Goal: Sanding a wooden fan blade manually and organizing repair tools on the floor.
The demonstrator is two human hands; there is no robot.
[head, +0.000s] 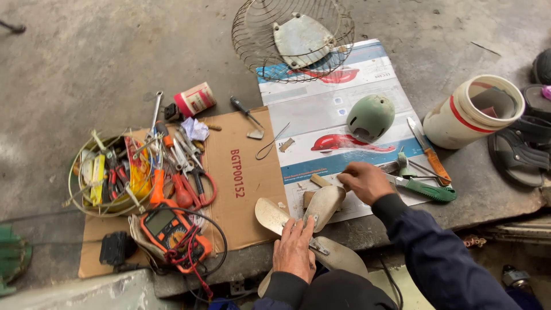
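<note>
Pressing down flat with open fingers, your left hand rested on the hub of a cream fan blade at the near edge of the concrete ledge. Your right hand sat curled on a printed cardboard sheet just beyond the blade; what it gripped was unclear. An orange multimeter lay to the left, a wire fan guard farther away.
</note>
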